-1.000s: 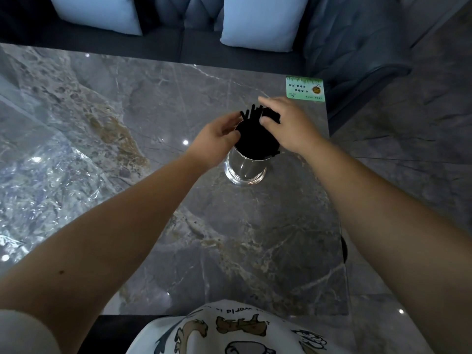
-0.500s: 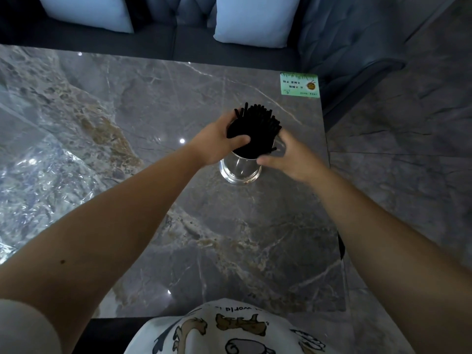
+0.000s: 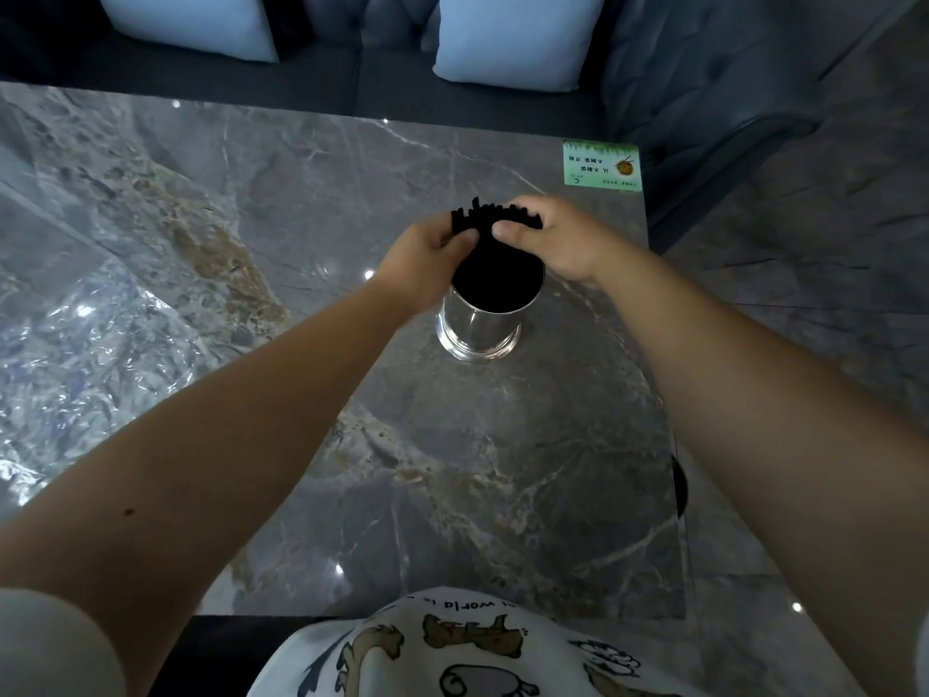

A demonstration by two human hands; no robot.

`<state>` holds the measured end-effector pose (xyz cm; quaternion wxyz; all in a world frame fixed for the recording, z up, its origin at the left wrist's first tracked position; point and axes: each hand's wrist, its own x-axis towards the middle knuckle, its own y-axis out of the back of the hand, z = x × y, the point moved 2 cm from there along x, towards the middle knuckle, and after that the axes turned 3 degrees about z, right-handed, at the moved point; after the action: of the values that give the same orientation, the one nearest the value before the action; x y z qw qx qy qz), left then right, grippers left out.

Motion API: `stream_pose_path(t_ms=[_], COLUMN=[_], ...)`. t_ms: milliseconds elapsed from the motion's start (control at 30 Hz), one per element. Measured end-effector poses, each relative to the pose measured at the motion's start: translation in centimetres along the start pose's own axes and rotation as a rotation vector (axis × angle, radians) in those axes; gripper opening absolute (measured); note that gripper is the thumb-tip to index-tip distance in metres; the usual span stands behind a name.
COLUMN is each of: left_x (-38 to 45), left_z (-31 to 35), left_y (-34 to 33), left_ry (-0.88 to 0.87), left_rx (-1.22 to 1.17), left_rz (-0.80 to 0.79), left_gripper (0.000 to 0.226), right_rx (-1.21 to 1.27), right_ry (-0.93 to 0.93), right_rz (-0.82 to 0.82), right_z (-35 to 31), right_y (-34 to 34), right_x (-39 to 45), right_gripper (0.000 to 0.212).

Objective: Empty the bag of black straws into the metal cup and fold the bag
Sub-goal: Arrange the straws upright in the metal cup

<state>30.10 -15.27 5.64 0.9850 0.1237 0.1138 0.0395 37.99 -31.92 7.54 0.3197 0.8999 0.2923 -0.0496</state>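
A white short-sleeved shirt (image 3: 467,651) with cartoon animal prints and lettering.

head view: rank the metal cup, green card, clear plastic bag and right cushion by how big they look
1. clear plastic bag
2. right cushion, cut off by the frame edge
3. metal cup
4. green card, though it lies farther away

Cup (image 3: 477,329) stands upright on the table (image 3: 301,218), shiny metal, right of centre. Straws (image 3: 495,254), black, fill the cup and stick out above its rim; tops uneven. Left hand (image 3: 427,264) grips the bundle from the left, thumb on the near face. Right hand (image 3: 553,238) grips it from the right, fingers curled over the straw tops, thumb near the left thumb. Bag (image 3: 75,354), clear and crumpled, lies on the table well to the left. Green card (image 3: 601,166) at far right table corner. Cushions (image 3: 513,37) beyond the table.
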Motion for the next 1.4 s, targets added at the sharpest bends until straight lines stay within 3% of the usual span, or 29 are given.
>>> stream_pose_path(t_ms=[333, 533, 633, 800, 933, 1033, 1233, 1400], left_x=[0.0, -0.2, -0.5, -1.1, -1.8, -2.3, -3.2, -2.7], left_z=[0.1, -0.9, -0.9, -0.6, -0.5, -0.8, -0.8, -0.2], left_y=[-0.1, 0.1, 0.1, 0.3, 0.8, 1.2, 1.1, 1.7], left_ry=[-0.008, -0.006, -0.006, 0.041, 0.117, 0.139, 0.077, 0.056], left_rx=[-0.023, -0.077, -0.090, -0.123, -0.182, -0.157, -0.025, -0.002], left_rz=[-0.040, -0.013, -0.016, -0.003, 0.032, 0.043, 0.047, 0.133], left_gripper=[0.021, 0.037, 0.044, 0.051, 0.047, 0.056, 0.056, 0.045], right_rx=[0.108, 0.225, 0.221, 0.009, -0.219, -0.292, -0.151, 0.120], right_ry=[-0.048, -0.088, -0.060, 0.066, 0.138, 0.109, 0.117, 0.157], right_rz=[-0.046, -0.002, 0.045, 0.177, 0.074, -0.024, 0.082, 0.358], right_z=[0.4, 1.1, 0.9, -2.1, -5.0, -5.8, -5.9, -6.7], right_y=[0.0, 0.2, 0.6, 1.2, 0.9, 0.7, 1.2, 4.8], right_x=[0.1, -0.9, -1.1, -0.3, 1.0, 1.4, 1.4, 0.0], right_gripper=[0.025, 0.070, 0.063, 0.040, 0.026, 0.014, 0.014, 0.008])
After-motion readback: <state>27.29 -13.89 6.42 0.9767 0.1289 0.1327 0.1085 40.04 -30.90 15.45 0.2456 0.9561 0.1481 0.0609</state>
